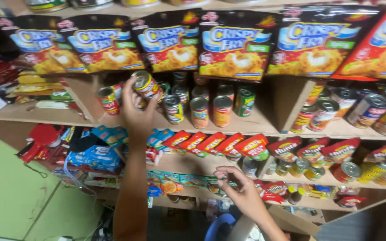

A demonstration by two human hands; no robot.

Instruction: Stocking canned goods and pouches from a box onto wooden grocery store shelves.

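My left hand (137,114) is raised to the upper wooden shelf (255,125) and grips a small red-and-white tin can (145,84), tilted with its silver lid facing up. Another red can (108,100) stands just left of it. My right hand (240,189) hovers lower, fingers loosely curled and holding nothing, in front of the shelf of red sauce pouches (222,145). Several upright cans (199,112) stand to the right of the held can.
Dark snack bags (237,44) hang in a row along the top edge. More cans (367,109) fill the right compartment. Blue packets (97,156) and red items lie lower left. A green wall (10,196) is at the left; a blue object (220,225) sits below.
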